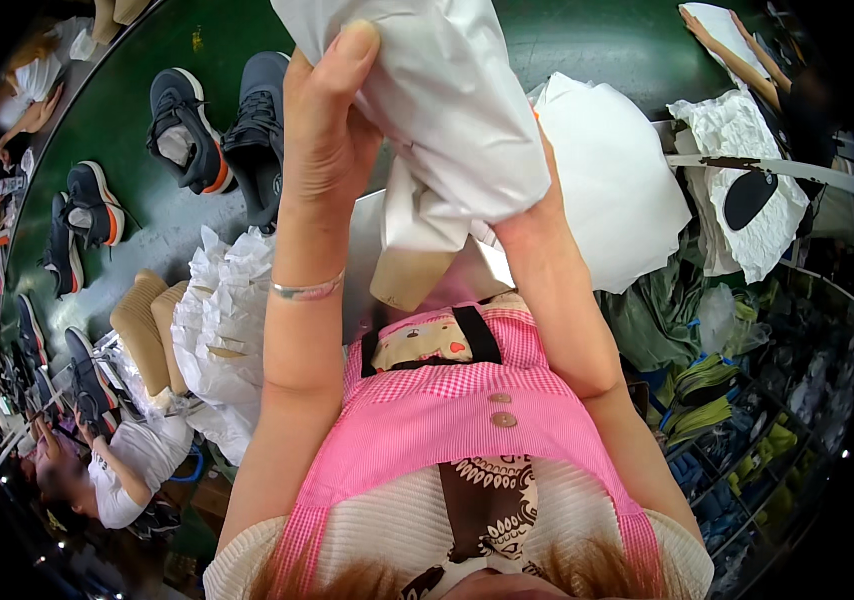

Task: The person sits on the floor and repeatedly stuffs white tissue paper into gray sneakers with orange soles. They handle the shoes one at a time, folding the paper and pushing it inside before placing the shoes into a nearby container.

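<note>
From here I see smooth white paper, a dark-grey lace-up shoe with orange heel, a pink gingham-and-striped cloth apron, a green tabletop.

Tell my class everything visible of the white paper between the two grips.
The white paper looks thin and smooth, folded and creased, with a narrower flap at its lower end. It is at top centre, cut off by the picture's upper edge. The left grip holds its left side, thumb on top; the right grip meets its lower right, partly hidden. A tan piece shows just below; whether the paper wraps anything is unclear.
</note>
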Tool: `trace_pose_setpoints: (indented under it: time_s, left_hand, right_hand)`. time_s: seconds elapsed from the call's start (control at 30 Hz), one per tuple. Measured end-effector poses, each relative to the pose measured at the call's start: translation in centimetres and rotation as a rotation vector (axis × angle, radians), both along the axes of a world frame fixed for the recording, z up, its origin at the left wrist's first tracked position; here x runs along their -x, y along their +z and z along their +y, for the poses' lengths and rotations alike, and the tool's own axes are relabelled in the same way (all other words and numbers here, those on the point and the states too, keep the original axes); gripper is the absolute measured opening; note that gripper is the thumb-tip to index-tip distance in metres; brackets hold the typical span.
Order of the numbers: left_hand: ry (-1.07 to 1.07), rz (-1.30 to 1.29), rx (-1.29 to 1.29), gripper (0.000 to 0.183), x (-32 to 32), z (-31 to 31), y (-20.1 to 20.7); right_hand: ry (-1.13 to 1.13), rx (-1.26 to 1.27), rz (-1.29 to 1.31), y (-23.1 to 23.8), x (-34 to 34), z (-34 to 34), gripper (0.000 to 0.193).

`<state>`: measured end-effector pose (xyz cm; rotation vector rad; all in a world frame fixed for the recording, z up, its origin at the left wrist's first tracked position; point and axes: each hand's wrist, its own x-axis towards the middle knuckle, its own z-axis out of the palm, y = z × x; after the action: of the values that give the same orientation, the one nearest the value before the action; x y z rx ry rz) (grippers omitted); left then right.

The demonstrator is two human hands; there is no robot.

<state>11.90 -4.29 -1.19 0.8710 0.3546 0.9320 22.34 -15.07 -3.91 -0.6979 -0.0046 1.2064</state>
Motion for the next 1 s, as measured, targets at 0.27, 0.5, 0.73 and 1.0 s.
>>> trace_pose_setpoints:
  time_s: [0.27, 0.5, 0.73, 1.0]
  left_hand:
    - [-0.094, 0.352, 0.268, 0.041, -0.5, -4.1, -4.4]
    - [-0.130, 0.004, 0.576, 0.047, -1.7, -2.3, -6.1]
    - [-0.359, -0.120, 0.742, 0.055, 0.2, -1.8, -5.4]
    - [-0.037, -0.123, 0.651, 0.054, -0.2, -2.3, -8.1]
  right_hand:
    - [-0.492, 0.102, -0.735, -3.0, -1.4, 1.6, 0.025]
    - [-0.344, 0.103, -0.797, -4.4, 1.0, 1.1, 0.027]
    - [-0.150, 0.074, -0.711, -4.4, 1.3, 1.1, 0.027]
    - [-0.059, 0.215, -0.716, -5.8, 0.8, 0.7, 0.036]
